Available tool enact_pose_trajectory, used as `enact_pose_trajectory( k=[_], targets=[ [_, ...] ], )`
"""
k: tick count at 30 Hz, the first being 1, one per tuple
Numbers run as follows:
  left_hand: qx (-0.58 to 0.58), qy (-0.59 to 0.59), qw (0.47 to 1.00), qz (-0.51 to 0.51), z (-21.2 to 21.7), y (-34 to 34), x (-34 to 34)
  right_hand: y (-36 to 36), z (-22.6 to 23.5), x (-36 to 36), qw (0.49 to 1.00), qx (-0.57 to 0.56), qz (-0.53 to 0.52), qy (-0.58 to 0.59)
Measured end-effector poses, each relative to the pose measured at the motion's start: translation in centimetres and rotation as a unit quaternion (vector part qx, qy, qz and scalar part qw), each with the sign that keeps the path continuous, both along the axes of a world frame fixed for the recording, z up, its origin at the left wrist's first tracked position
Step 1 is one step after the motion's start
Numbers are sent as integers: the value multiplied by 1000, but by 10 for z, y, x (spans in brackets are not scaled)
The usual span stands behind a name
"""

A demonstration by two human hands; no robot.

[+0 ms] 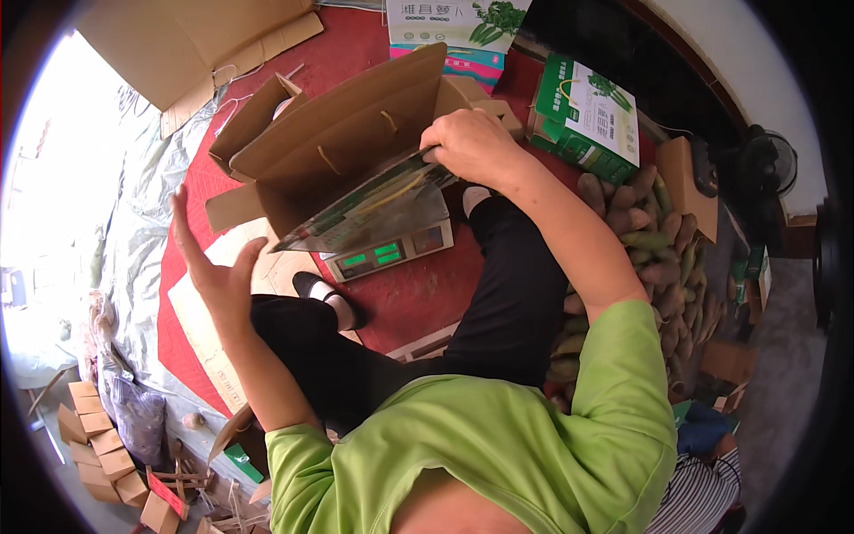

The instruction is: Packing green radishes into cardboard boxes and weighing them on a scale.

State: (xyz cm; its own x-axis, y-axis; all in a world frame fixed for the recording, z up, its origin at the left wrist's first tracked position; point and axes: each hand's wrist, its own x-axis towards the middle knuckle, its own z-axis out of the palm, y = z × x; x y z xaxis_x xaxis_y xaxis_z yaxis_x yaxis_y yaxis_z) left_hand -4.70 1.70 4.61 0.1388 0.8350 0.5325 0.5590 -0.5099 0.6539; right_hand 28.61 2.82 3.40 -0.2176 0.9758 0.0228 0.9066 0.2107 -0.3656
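An open cardboard carton with a plain brown inside and a printed front panel rests on a digital scale with lit green digits. Its flaps stand up, and two yellow cord loops show on the inner wall. My right hand pinches the top edge of the carton's front panel near its right end. Beside the carton's left end, my left hand is open, thumb and fingers spread, apart from the cardboard. The bottom of the carton is hidden behind the front panel.
Right of my leg lies a heap of long green and earthy-brown radishes. A green-and-white carton stands beyond it; a white printed box is at the back. Large brown cardboard lies far left. Small brown boxes sit lower left. Another person is lower right.
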Motion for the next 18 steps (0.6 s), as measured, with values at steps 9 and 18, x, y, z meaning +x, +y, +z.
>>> enact_pose_trajectory(
  k=[9, 18],
  targets=[
    [-104, 314, 939, -96, -11, -8, 75, -24, 12, -4, 985, -98, 16, 143],
    [-139, 420, 896, -16, -15, -14, 84, -91, -32, 78, 838, 108, -212, 491]
  ],
)
